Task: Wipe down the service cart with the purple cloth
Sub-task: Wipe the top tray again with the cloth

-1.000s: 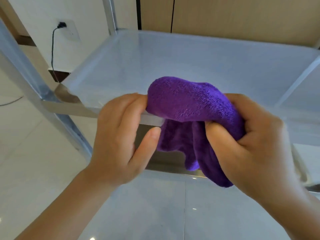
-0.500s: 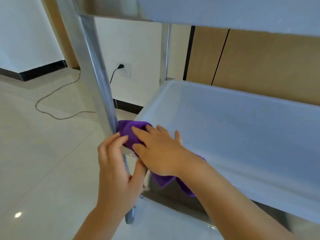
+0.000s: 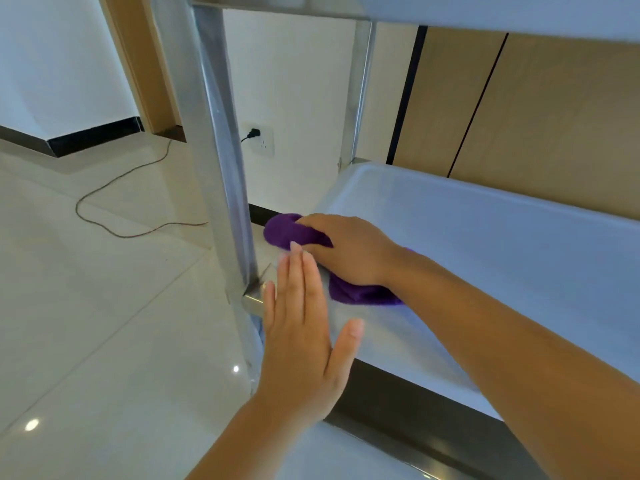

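I see my right hand (image 3: pixel 349 251) lying on the bunched purple terry cloth (image 3: pixel 294 232), fingers bent over its top and pressing it onto the left end of the pale, shallow metal shelf (image 3: pixel 485 244) of the steel service cart. The cloth sits at the shelf's near-left corner area, its far lobe bulging toward the left rim and a second fold showing under my wrist, nearer the front edge. Whether the fingertips tuck under the fabric I cannot tell; the hand covers them.

My left hand (image 3: pixel 301 337) is flat, fingers straight and together, thumb spread out to the right. It holds nothing and lies over the shelf's front-left corner, fingertips just beside the right hand's knuckles.

The square brushed-steel upright post (image 3: pixel 221 161) rises just left of the cloth, meeting the shelf's rim at the corner bracket by my left fingertips. A second post (image 3: pixel 362 95) stands at the far-left corner. The underside of the upper shelf (image 3: pixel 485 12) crosses the top of the view.

To the right, the shelf surface runs bare to its raised back rim. Left of the post lies glossy pale tile floor (image 3: pixel 86 323) with a thin brown cable (image 3: pixel 114 188) looping from a wall socket (image 3: pixel 258 138).
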